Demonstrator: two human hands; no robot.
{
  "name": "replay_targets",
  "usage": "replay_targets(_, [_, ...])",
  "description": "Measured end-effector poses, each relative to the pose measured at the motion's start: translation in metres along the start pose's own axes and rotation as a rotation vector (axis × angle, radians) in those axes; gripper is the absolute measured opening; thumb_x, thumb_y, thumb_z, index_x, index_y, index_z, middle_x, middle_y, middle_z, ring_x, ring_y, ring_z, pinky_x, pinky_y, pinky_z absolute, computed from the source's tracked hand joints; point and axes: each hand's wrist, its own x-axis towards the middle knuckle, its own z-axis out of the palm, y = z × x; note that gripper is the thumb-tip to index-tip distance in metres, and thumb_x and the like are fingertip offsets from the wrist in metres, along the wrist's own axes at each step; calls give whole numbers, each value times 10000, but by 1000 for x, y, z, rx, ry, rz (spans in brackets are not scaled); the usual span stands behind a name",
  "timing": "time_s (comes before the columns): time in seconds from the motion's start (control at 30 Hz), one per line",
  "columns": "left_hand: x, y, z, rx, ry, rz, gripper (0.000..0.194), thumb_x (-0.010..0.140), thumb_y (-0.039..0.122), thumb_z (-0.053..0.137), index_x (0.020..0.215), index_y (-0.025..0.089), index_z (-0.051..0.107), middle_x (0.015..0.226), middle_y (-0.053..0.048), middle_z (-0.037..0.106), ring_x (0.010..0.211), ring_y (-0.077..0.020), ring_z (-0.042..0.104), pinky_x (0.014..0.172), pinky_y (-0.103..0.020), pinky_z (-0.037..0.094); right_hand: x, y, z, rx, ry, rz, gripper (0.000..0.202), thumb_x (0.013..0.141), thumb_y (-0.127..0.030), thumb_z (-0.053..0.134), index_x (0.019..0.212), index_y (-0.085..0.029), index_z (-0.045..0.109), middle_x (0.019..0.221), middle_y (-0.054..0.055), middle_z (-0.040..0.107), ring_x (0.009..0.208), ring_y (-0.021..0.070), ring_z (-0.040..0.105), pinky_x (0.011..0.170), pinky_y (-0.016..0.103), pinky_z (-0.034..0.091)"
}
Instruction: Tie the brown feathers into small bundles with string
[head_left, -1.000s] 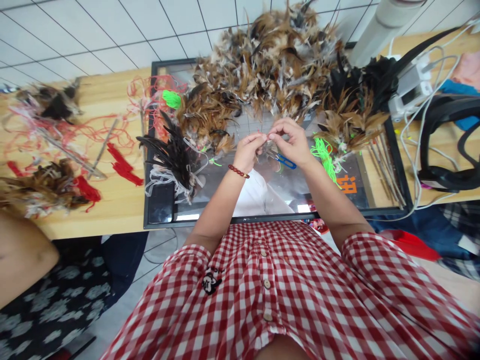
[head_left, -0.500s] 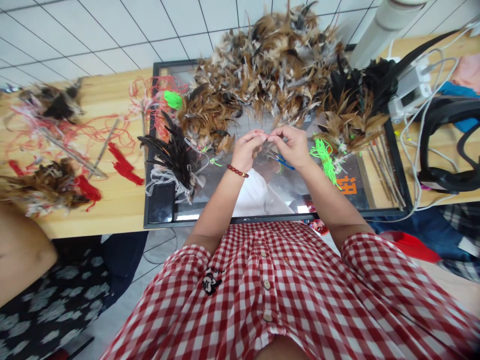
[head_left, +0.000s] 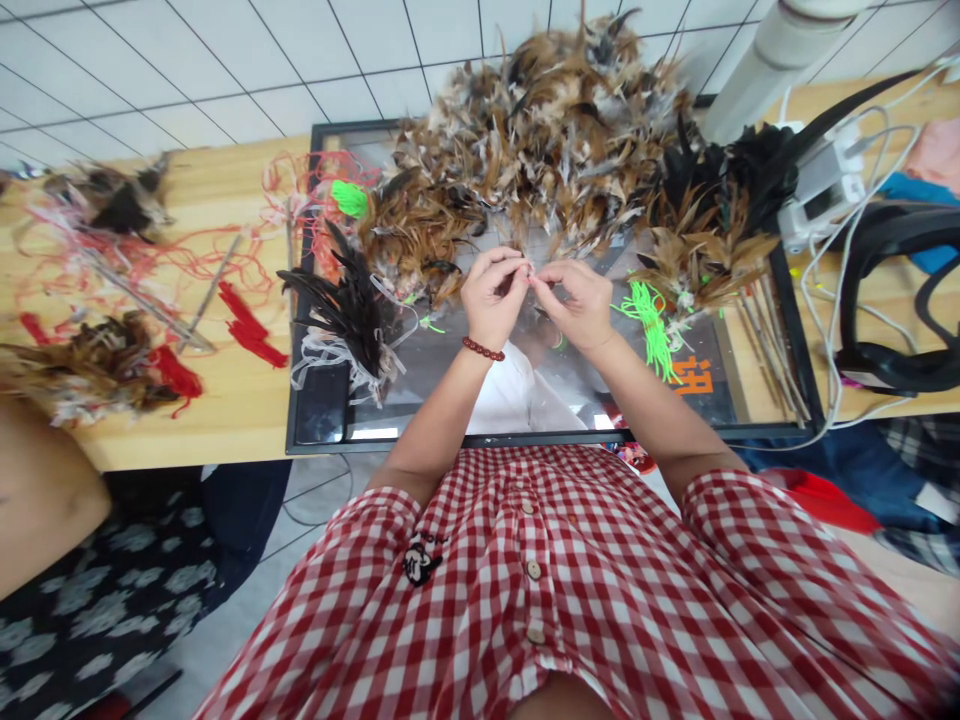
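My left hand [head_left: 495, 295], with a beaded bracelet [head_left: 483, 349] at its wrist, pinches thumb and fingers together over the dark glass-topped panel [head_left: 450, 400]. My right hand [head_left: 576, 300] is closed in a pinch too, its fingertips meeting those of the left. Whatever lies between them is tiny and pale, too small to name. Beyond the hands rises a big heap of brown feathers [head_left: 540, 130]. Black feathers with white ties [head_left: 349, 310] lie left of my left hand. Bright green strings [head_left: 651, 325] lie beside my right forearm.
Thin sticks [head_left: 772, 340] lie at the panel's right, near white cables [head_left: 825, 330] and a black headset-like frame [head_left: 892, 300]. Leftward on the wooden table are red yarn [head_left: 247, 325], tangled pink strings [head_left: 187, 250] and more feathers [head_left: 105, 365]. Another person's arm [head_left: 45, 490] shows at lower left.
Both hands stay together, but the left has turned so its fingers curl up more around the pinch. A blue thing seen under my right hand earlier no longer shows.
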Motion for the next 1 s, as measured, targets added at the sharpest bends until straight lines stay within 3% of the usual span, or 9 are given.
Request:
replay_targets(0.1, [-1,1,5,-139,-13,-54,436,914,643,627,927,236,784,1073,-82,756,1056,-195,718,959,-370,578,0,-3,1,40,2,23,278,998,-462,576,865,-253,703,885,40,764,891,207,712,893,417,549])
replay_targets(0.3, [1,2,9,-292,-7,-177,389,825,642,739,832,256,788,990,-51,783,1053,-203,737,1051,-420,553,1,-7,1,165,-59,125,297,935,-547,651,838,-273,714,896,52,746,956,250,698,978,489,526])
replay_targets(0.53, [1,8,5,-239,-30,-107,355,832,605,754,847,254,809,997,-60,789,1052,-205,736,1050,-417,547,4,-16,3,304,70,291,428,937,-657,601,884,-247,714,819,18,704,769,166,637,808,351,551])
replay_targets(0.8, [3,16,1,-175,-59,-81,419,802,665,748,811,251,808,972,-65,795,1007,-203,741,1008,-404,567,7,-9,3,316,25,262,517,943,-724,538,855,-224,638,784,6,612,735,141,565,755,319,511])
replay_targets(1.0, [3,22,0,-163,-41,-105,391,822,635,746,800,248,796,945,-60,793,1007,-200,744,1017,-404,571,5,7,6,390,104,337,461,982,-695,500,931,-249,606,776,-19,521,713,125,527,736,301,497])
